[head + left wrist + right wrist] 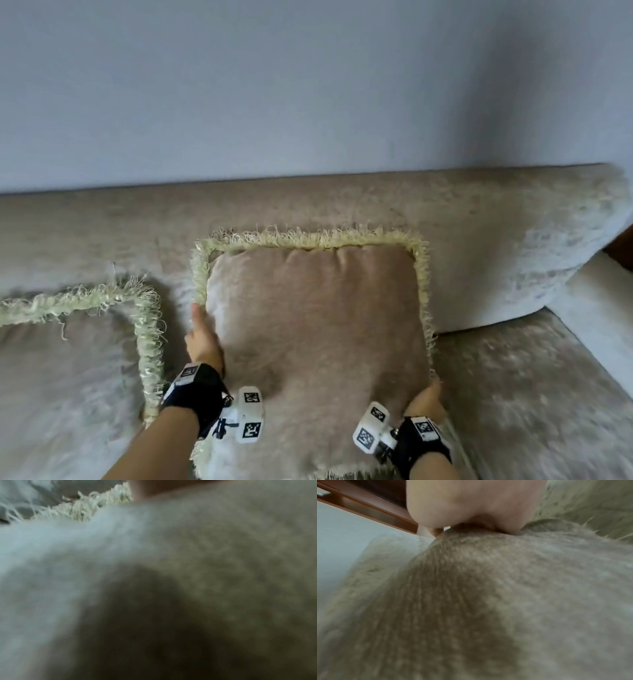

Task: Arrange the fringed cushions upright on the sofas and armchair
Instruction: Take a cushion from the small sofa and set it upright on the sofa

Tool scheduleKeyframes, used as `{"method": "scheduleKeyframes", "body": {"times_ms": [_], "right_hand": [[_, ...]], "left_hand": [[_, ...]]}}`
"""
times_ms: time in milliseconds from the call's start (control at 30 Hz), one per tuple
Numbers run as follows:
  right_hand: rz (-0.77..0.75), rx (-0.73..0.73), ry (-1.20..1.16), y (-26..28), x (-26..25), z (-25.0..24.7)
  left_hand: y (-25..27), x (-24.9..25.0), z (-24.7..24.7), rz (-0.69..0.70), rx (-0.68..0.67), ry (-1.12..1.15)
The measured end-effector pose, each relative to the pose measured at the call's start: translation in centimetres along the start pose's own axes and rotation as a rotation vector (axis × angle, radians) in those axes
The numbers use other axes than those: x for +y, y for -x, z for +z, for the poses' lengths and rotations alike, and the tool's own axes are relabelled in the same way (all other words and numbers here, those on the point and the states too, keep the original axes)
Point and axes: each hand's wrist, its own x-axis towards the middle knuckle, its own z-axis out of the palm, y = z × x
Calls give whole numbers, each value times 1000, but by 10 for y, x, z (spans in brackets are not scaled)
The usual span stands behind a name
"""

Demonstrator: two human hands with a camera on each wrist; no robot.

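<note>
A beige fringed cushion (315, 329) stands tilted on the sofa seat, its top edge near the backrest (479, 233). My left hand (203, 342) grips its left edge, thumb lying up along the fringe. My right hand (426, 401) grips the lower right edge; the fingers of both hands are hidden behind the cushion. The left wrist view is filled with blurred cushion fabric (223, 574) and some fringe (85, 509). In the right wrist view my right hand (471, 503) pinches the cushion (505, 601). A second fringed cushion (68, 359) lies to the left on the sofa.
The sofa seat (531, 394) stretches to the right of the held cushion. A pale armrest (603, 318) bounds it at the far right, with dark wooden furniture (623, 246) beyond. A plain wall (308, 85) rises behind the backrest.
</note>
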Motion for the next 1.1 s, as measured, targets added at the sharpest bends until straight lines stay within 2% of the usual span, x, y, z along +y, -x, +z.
{"method": "scheduleKeyframes", "body": {"times_ms": [167,233,333,400,467,533,567,600,633,700,733,767,800,867,900,967,1033,1100], "right_hand": [[-65,12,199,-56,26,11],[-56,48,217,-80,35,21],[-93,-13,247,-104,39,35],[-218,28,336,-91,27,39],[-434,185,339,-69,2,42],[-662,230,397,-50,-25,48],[-809,198,429,-36,-39,52],[-981,127,447,-20,-49,58],[-1166,29,466,0,-59,67],[-1538,-171,597,40,-65,93],[-1708,-266,684,56,-63,109],[-1818,-348,802,61,-59,123],[-1882,-388,947,54,-59,132],[-1842,-351,1266,10,-74,138],[-1800,-307,1371,-17,-86,135],[-1798,-208,1445,-57,-108,128],[-1865,-220,1376,-58,-114,124],[-1871,-328,883,-31,-109,116]], "left_hand": [[-36,-55,9,-52,115,-62],[-39,-65,14,-56,136,-94],[-38,-61,20,-9,127,-146],[-31,-53,18,29,195,-232],[-23,-43,15,119,354,-355],[-15,-29,17,220,526,-465],[-7,-19,22,321,558,-522],[7,-9,30,504,517,-573],[23,1,42,756,393,-623],[59,16,74,1248,13,-784],[72,20,89,1420,-155,-909],[72,19,98,1521,-246,-1047],[60,18,101,1515,-280,-1192],[12,15,83,1307,-218,-1385],[-13,12,67,1249,-156,-1413],[-46,15,34,1259,-23,-1459],[-52,28,13,1133,11,-1519],[-34,41,5,1049,-25,-1420]]}}
